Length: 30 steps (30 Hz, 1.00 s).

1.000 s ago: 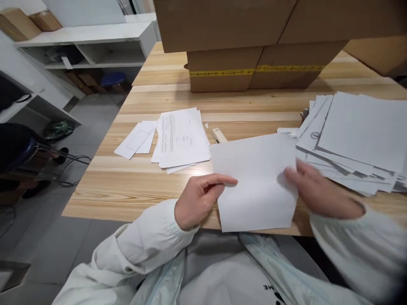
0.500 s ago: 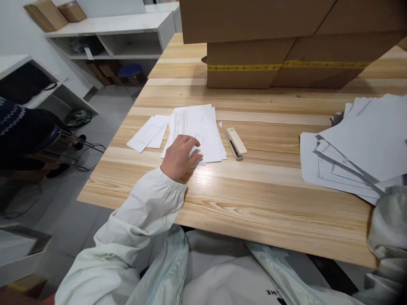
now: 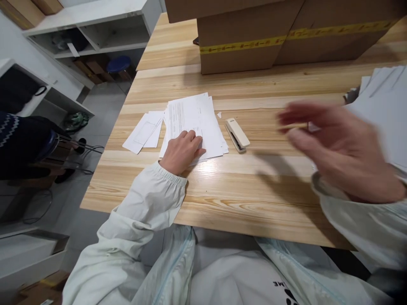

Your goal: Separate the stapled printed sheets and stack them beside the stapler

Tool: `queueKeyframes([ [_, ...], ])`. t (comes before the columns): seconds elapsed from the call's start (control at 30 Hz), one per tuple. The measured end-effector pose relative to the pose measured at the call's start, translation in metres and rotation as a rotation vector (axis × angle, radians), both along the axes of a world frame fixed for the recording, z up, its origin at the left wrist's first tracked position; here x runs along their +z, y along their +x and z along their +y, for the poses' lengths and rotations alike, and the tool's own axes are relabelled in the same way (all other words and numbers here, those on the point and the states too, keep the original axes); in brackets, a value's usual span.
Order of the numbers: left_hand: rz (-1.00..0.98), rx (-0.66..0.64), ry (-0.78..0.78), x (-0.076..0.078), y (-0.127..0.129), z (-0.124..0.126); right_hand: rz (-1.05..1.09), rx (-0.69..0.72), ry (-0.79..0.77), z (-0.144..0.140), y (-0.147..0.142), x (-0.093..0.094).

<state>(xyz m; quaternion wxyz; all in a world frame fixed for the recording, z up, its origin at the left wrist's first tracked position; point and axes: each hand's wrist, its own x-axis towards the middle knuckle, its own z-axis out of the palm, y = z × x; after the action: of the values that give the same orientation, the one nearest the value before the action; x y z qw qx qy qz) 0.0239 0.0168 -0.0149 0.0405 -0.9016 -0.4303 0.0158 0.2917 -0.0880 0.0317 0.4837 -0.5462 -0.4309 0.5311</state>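
Pale pine table [image 3: 254, 199], left hand [image 3: 181, 151] flat on paper stack [image 3: 193, 123], right hand [image 3: 337, 148] blurred, open-fingered, grip empty.

Left hand [image 3: 182, 150] rests flat on the printed paper stack [image 3: 193, 123] on the wooden surface [image 3: 241, 190]. Stapler [image 3: 237, 134] lies just beside the stack at its 3 o'clock. Right hand [image 3: 337, 148], blurred, fingers spread, hovers above the surface holding nothing. Loose sheet pile [image 3: 384, 101] at 2 o'clock, cardboard boxes [image 3: 254, 51] at 12.
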Motion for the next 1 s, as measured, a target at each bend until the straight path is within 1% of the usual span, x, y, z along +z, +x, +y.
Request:
queueKeyframes([
  [0.07,-0.034,-0.006,0.003,-0.003,-0.003,-0.001,0.111,0.109,-0.077,0.018,-0.025,-0.002],
  [0.13,-0.09,-0.012,0.006,-0.005,-0.007,-0.001,0.202,0.171,-0.159,0.04,-0.046,-0.005],
  [0.2,-0.163,-0.018,-0.001,-0.008,-0.01,-0.001,0.23,0.167,-0.197,0.06,-0.06,-0.008],
  [0.3,-0.242,-0.016,-0.019,-0.009,-0.013,-0.001,0.179,0.132,-0.231,0.08,-0.071,-0.011],
  [0.43,-0.248,-0.01,-0.008,-0.01,-0.014,-0.001,0.145,0.13,-0.279,0.088,-0.077,-0.013],
  [0.6,-0.268,-0.003,0.027,-0.014,-0.015,0.001,0.162,0.145,-0.281,0.096,-0.083,-0.011],
  [0.7,-0.348,0.017,0.011,-0.018,-0.018,0.005,0.207,0.142,-0.259,0.102,-0.085,-0.012],
  [0.83,-0.482,0.048,-0.064,-0.02,-0.023,0.014,0.271,0.157,-0.187,0.107,-0.083,-0.017],
  [1.0,-0.573,0.11,-0.054,-0.019,-0.021,0.016,0.264,0.165,-0.169,0.108,-0.084,-0.018],
])
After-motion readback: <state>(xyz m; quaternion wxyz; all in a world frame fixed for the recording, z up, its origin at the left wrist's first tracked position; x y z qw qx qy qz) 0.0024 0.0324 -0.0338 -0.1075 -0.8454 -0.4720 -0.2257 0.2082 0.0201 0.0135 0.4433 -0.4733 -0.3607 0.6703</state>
